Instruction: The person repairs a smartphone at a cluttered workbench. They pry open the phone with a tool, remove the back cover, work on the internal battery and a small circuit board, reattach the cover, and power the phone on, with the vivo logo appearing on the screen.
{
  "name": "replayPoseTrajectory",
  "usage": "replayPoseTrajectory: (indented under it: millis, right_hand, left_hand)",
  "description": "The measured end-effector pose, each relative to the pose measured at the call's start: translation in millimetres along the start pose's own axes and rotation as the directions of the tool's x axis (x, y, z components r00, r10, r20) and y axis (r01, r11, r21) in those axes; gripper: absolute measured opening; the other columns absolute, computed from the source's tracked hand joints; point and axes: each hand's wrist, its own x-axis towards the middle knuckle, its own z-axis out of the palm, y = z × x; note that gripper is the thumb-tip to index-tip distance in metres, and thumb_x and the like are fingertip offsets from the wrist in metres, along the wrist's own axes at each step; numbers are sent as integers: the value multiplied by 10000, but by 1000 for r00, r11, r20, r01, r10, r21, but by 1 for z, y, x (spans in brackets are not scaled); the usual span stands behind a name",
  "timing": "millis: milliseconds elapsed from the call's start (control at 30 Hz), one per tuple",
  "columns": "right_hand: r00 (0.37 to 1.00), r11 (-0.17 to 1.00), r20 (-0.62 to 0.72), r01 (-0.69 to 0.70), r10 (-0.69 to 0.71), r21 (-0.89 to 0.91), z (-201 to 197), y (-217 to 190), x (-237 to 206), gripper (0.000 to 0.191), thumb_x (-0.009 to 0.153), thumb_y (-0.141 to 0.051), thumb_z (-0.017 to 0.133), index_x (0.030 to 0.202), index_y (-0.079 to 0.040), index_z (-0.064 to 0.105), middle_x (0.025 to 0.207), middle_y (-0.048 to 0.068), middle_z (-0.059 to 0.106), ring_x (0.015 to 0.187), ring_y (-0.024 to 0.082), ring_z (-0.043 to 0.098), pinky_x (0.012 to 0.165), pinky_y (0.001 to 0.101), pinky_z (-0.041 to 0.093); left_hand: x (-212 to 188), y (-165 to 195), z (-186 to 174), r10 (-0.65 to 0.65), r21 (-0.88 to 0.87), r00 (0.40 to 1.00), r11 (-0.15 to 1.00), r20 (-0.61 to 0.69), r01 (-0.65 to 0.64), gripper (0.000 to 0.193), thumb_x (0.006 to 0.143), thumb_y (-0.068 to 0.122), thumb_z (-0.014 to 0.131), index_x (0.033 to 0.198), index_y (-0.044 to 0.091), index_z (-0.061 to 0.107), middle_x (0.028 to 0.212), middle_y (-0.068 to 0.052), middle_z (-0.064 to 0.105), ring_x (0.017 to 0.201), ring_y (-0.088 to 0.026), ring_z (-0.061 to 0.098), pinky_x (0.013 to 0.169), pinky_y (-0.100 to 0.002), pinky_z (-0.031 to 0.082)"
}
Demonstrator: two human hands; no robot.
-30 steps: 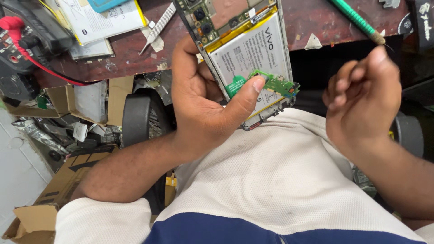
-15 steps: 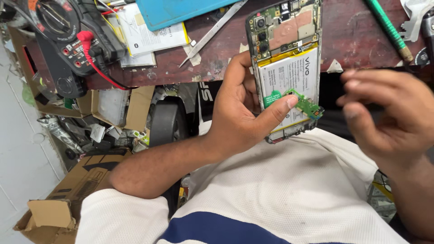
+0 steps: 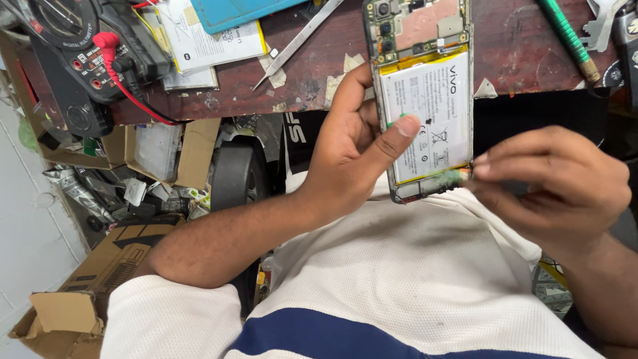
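Your left hand (image 3: 352, 149) grips the opened back-less smartphone with its white battery (image 3: 425, 106), thumb pressed on the battery, top end over the dark wooden worktop (image 3: 518, 53) edge. Your right hand (image 3: 555, 183) pinches closed on a small green circuit board (image 3: 452, 178) at its lower corner, open room below.

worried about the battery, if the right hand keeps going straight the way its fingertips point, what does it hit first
Probably the opened phone: the right hand points left at its lower right corner, fingertips already at the small green board there. Depth is unclear.
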Motion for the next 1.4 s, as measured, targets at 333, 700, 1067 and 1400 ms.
replayPoseTrajectory:
  millis: [333, 700, 1067, 1400]
  right_hand:
    - [921, 912, 177, 375, -347, -166, -6, -20, 19, 157, 755, -40, 872, 882, -24, 780, 889, 89, 669, 822, 250, 726, 710, 352, 633]
    - [843, 864, 261, 500, -470, -58, -8, -18, 31, 200, 769, -44, 833, 957, -21, 768, 940, 86, 657, 855, 249, 723, 743, 359, 639]
    - [810, 775, 299, 577, -504, -257, -13, -8, 8, 221, 748, 3, 865, 950, 20, 778, 918, 117, 670, 841, 271, 719, 755, 395, 650]
    - [763, 724, 337, 639, -552, -261, -10, -2, 13, 187, 756, 12, 819, 940, 13, 787, 937, 116, 656, 849, 256, 713, 740, 370, 654]
  left_hand:
    - [-7, 5, -4, 64, 3, 997, 998, 31, -64, 561, 1207, 117, 558, 1614, 24, 184, 1322, -121, 584, 1214, -127, 589, 1114, -314, 535]
    - [-13, 16, 0, 78, 96, 994, 992, 79, -85, 617, 1206, 141, 568, 1639, 26, 143, 1290, -131, 611, 1161, -115, 638, 1056, -288, 614]
    - [-12, 14, 4, 65, -5, 998, 998, 24, -65, 628, 1192, 90, 582, 1641, 12, 151, 1270, -127, 612, 1174, -122, 620, 1047, -286, 547]
    - [-7, 14, 1, 54, 55, 998, 997, 45, -56, 620, 1201, 138, 548, 1647, 31, 131, 1286, -135, 621, 1187, -113, 641, 1035, -285, 589]
